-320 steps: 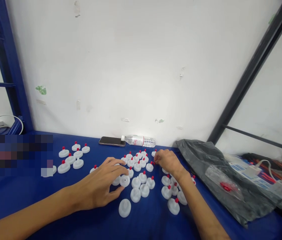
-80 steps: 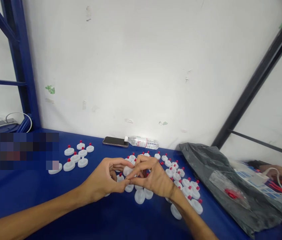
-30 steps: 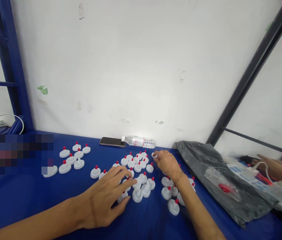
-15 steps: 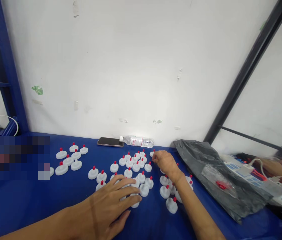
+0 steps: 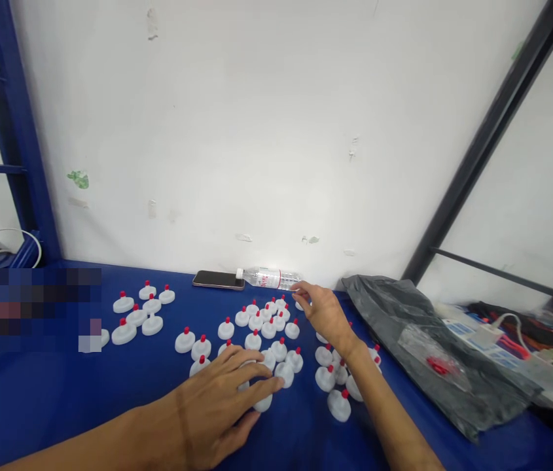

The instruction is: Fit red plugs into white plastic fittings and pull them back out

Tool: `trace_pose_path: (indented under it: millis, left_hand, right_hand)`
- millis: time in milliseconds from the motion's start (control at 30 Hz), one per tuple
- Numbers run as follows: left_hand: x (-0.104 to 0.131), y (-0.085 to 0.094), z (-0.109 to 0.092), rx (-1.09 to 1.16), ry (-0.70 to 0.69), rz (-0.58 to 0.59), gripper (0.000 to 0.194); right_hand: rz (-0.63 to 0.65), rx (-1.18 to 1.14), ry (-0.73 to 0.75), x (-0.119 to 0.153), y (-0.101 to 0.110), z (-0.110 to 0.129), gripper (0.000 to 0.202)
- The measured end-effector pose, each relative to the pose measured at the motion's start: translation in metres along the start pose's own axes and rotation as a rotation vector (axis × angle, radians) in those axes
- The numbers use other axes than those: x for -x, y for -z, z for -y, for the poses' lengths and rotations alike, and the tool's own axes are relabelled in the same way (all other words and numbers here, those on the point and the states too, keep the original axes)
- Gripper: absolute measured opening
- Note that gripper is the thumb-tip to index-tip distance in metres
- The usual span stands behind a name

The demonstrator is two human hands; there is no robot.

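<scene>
Just now, right hand [image 5: 328, 318] has shifted up to end of plastic bottle [image 5: 270, 278]; fingertips close, contents unclear. Left hand [image 5: 220, 396] spread wide over red-tipped white caps [image 5: 185, 341], clustered across blue desk [image 5: 50, 386].

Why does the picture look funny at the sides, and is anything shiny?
Head view: blocky squares cover part of the left side; clutter at far right looks smeared; the wall is brightest near its middle; the clear bottle shows glints.
</scene>
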State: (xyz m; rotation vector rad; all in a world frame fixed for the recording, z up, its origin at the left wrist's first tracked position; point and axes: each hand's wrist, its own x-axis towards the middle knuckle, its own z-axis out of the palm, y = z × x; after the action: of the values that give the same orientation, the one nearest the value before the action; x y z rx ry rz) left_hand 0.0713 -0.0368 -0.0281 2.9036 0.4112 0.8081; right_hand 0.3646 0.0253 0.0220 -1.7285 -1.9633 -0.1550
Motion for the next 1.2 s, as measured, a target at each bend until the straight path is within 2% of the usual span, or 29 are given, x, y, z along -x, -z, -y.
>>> trace_pose_path:
  millis: [100, 267, 367, 433, 500, 567, 667, 767, 933, 1100, 1200]
  left_hand:
    - [-0.001, -0.004, 0.004, 0.034, 0.045, 0.031, 0.066]
    - [-0.003, -0.004, 0.007, 0.068, 0.08, 0.059, 0.071]
    - [-0.003, -0.003, 0.005, 0.067, 0.045, 0.003, 0.068]
    - [-0.003, -0.001, 0.002, 0.081, 0.043, -0.089, 0.067]
    - [-0.005, 0.005, 0.001, 0.076, 0.04, -0.211, 0.068]
    - [-0.008, 0.012, 0.002, 0.051, 0.037, -0.319, 0.066]
    - [-0.013, 0.022, 0.008, 0.032, 0.074, -0.407, 0.055]
    - [-0.015, 0.025, 0.015, 0.045, 0.155, -0.414, 0.041]
    - [-0.014, 0.022, 0.018, 0.098, 0.241, -0.355, 0.028]
    - [-0.013, 0.018, 0.018, 0.098, 0.323, -0.321, 0.05]
    - [-0.013, 0.016, 0.021, 0.1, 0.344, -0.317, 0.056]
  right_hand:
    - [-0.051, -0.125, 0.094, -0.001, -0.001, 0.005, 0.027]
    - [-0.068, -0.269, 0.152, 0.0, -0.001, 0.01, 0.02]
    - [-0.063, -0.378, 0.141, 0.003, 0.004, 0.021, 0.014]
    - [-0.031, -0.463, 0.149, 0.007, 0.01, 0.032, 0.014]
    - [0.057, -0.592, 0.179, 0.012, 0.016, 0.042, 0.023]
    - [0.214, -0.786, 0.188, 0.015, 0.022, 0.05, 0.032]
    - [0.403, -1.024, 0.137, 0.017, 0.026, 0.054, 0.036]
    - [0.414, -1.037, 0.097, 0.018, 0.026, 0.055, 0.035]
    - [0.393, -1.008, 0.13, 0.021, 0.017, 0.067, 0.031]
    - [0.423, -1.028, 0.152, 0.025, 0.007, 0.078, 0.031]
    - [0.404, -1.016, 0.178, 0.026, 0.006, 0.079, 0.031]
